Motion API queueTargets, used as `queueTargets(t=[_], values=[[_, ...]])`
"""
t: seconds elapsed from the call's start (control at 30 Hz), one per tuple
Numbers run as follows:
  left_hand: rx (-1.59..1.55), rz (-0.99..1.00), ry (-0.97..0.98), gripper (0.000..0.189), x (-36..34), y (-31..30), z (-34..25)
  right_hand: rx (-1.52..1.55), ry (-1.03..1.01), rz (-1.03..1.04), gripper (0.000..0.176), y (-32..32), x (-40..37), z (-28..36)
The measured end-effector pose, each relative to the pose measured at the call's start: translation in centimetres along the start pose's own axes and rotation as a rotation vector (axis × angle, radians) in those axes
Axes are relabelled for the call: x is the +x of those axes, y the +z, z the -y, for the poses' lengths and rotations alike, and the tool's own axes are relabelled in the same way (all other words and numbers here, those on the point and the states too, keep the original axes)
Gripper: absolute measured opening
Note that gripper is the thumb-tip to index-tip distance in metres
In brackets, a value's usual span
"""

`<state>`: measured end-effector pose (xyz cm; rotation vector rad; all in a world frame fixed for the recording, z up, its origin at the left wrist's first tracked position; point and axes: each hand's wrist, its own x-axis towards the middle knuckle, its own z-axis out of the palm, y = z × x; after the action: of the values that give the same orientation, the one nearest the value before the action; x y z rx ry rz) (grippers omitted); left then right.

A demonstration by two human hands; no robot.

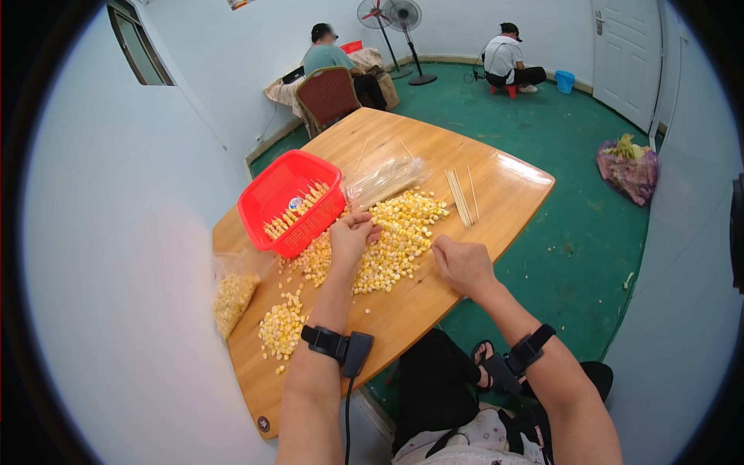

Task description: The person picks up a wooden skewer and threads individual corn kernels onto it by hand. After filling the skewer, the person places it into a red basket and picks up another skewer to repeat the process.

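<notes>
Loose yellow corn kernels (pixel 399 236) are spread in a pile across the wooden table. My left hand (pixel 354 235) is over the pile's left part, its fingers curled and pinched together; whatever they hold is too small to tell. Beside the pile's right edge, my right hand (pixel 463 263) is closed in a fist, and its contents are hidden. A red plastic basket (pixel 291 242) stands left of the pile, with several skewers of corn (pixel 298 209) lying inside. Loose wooden skewers (pixel 459 198) lie to the right, and a clear bag of skewers (pixel 384 184) rests behind the kernels.
The wooden table (pixel 496 174) has a smaller corn heap (pixel 282 327) and a bag of kernels (pixel 235 302) at its left. Beyond it are a seated person (pixel 325 58) on a chair, another on a low stool (pixel 504 58), fans (pixel 403 19) and a purple sack (pixel 629 172).
</notes>
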<state>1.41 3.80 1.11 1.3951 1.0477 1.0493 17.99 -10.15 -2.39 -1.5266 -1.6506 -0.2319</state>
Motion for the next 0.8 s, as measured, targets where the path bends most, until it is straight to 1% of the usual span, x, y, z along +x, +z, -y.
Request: queueTargets(t=[0.2, 0.3, 0.5, 0.8], values=[[-0.027, 0.001, 0.042, 0.023, 0.3, 0.0, 0.5, -0.02, -0.011, -0.015, 0.013, 0.1, 0.0, -0.1], [0.009, -0.012, 0.074, 0.024, 0.4, 0.0, 0.6, -0.024, -0.006, -0.006, 0.013, 0.0, 0.0, 0.0], [0.081, -0.047, 0.164, 0.021, 0.3, 0.3, 0.7, -0.019, -0.016, -0.02, 0.012, 0.1, -0.1, -0.1], [0.092, -0.044, 0.178, 0.019, 0.4, 0.1, 1.1, -0.014, -0.012, -0.01, 0.012, 0.1, 0.0, 0.0]])
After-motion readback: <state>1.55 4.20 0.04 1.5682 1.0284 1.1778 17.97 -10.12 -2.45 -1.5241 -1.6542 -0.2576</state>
